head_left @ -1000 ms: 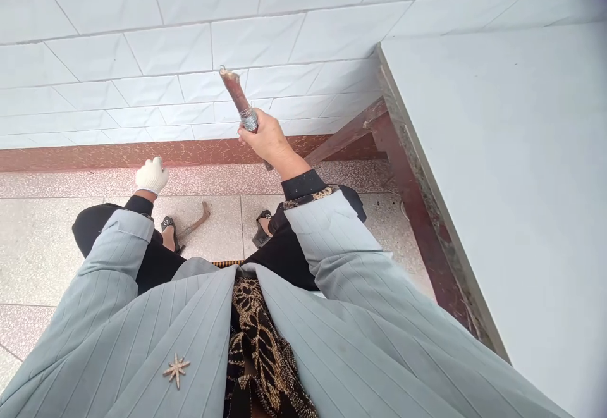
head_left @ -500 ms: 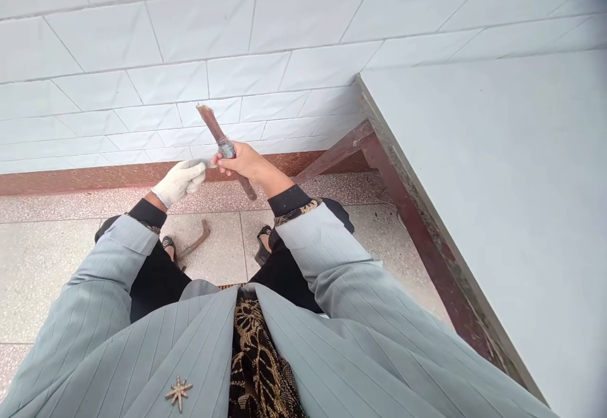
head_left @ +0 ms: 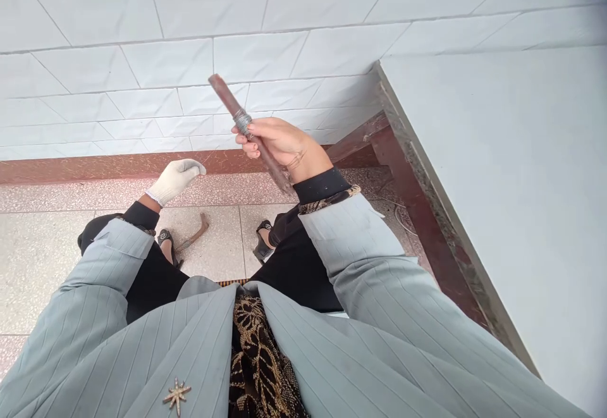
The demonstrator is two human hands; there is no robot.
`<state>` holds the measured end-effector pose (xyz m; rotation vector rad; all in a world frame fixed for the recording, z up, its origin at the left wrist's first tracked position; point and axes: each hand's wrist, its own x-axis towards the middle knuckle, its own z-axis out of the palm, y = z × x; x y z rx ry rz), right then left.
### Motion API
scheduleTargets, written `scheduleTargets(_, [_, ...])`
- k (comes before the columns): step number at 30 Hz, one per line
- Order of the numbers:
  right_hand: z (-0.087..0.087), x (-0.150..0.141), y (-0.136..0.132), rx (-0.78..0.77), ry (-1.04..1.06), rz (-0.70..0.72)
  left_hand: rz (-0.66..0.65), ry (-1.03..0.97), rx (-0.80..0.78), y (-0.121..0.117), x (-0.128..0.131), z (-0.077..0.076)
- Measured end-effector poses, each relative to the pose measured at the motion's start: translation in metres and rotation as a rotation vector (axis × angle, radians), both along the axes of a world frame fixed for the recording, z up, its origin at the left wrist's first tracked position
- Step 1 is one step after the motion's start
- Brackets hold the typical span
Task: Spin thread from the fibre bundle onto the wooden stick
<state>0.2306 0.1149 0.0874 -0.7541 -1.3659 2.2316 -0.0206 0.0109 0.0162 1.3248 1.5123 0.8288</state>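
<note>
My bare right hand (head_left: 279,143) grips a reddish-brown stick (head_left: 227,100) with grey wire wound around it just above my fingers; the stick slants up to the left in front of the white tiled wall. My left hand (head_left: 174,178) wears a white glove and hangs apart from the stick, low and to the left, holding nothing, its fingers loosely together and pointing right. Both arms are in grey striped sleeves. I sit above a tiled floor with my sandalled feet below.
A bent rusty metal tool (head_left: 193,235) lies on the floor tiles between my feet. A white-topped table (head_left: 497,152) with a dark red wooden frame stands to my right. The white tiled wall (head_left: 142,57) is straight ahead.
My gloved left hand rose to touch the stick's wire wrap, then let go and dropped back to the left. The right hand lifted the stick slightly and turned palm-up.
</note>
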Motion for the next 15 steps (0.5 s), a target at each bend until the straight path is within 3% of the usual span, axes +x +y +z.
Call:
scheduleTargets(5, [-0.004, 0.001, 0.012, 0.151, -0.154, -0.169, -0.058, -0.216, -0.050, -0.008, 0.011, 0.003])
scheduleTargets(11, [-0.046, -0.013, 0.020, 0.590, -0.341, -0.364, -0.090, -0.287, -0.005, -0.011, 0.027, 0.004])
scheduleTargets(15, [-0.061, -0.027, 0.016, 0.632, -0.351, -0.425, -0.124, -0.222, 0.009, -0.014, 0.036, 0.007])
